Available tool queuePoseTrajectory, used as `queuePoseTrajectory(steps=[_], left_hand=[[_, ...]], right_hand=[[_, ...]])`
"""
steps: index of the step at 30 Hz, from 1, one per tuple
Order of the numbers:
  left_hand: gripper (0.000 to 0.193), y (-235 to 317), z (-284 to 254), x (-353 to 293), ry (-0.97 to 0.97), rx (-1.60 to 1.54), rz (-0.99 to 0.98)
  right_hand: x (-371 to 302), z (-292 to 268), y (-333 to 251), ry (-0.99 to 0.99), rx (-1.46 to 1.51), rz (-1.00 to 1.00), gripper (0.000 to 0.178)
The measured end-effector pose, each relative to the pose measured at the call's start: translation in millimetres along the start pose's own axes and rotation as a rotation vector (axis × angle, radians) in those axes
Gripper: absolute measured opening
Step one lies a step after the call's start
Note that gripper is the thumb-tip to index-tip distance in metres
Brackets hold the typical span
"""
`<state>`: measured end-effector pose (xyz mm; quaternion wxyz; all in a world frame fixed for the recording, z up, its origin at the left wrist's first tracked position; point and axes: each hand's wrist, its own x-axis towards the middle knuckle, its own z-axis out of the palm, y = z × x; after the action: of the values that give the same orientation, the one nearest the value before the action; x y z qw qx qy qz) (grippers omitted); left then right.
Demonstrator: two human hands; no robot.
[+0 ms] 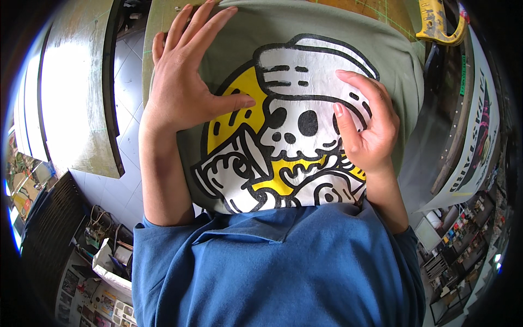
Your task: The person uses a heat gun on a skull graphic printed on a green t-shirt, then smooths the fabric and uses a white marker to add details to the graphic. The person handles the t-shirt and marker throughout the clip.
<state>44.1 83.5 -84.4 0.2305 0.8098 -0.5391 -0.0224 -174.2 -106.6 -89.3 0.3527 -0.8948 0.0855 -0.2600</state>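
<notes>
a sage-green cloth lies spread over the desk, its near edge meeting the front of the wearer's blue top. its print fills the middle: a white skull in a white hat, outlined in thick black, with yellow patches below and to the left.

the left hand is over the far left part of the cloth, its grip released, fingers fanned toward the far edge and thumb pointing right across the yellow patch. the right hand is over the right side of the skull, its grip loose and released too, with thumb and forefinger apart and nothing seen between them (the other fingers are mostly hidden behind, so their exact bend is hard to tell). whether either palm presses on the cloth, i cannot tell.

beyond the far right corner of the cloth is a scuffed yellow tool. to the left, a long shiny board stands apart from the desk, with pale floor tiles showing in the gap.
</notes>
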Motion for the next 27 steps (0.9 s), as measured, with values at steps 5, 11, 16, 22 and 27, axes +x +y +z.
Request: queuePoseTrajectory(steps=[5, 11, 16, 22, 27], left_hand=[[0.115, -2, 0, 0, 0.005, -0.006, 0.021], [0.116, -1, 0, 0, 0.003, -0.011, 0.007], [0.115, 4, 1, 1, -0.028, 0.073, -0.048], [0.111, 4, 7, 1, 0.014, 0.137, -0.03], [0.11, 11, 11, 2, 0.031, 0.168, -0.081]], right_hand=[[0, 0, 0, 0.0, -0.005, 0.004, 0.038], [0, -1, -1, 0.001, -0.006, 0.009, 0.037], [0, 0, 0, -0.001, -0.007, 0.002, 0.037], [0, -1, -1, 0.0, -0.01, 0.008, 0.037], [1, -2, -1, 0.004, -0.012, 0.004, 0.037]])
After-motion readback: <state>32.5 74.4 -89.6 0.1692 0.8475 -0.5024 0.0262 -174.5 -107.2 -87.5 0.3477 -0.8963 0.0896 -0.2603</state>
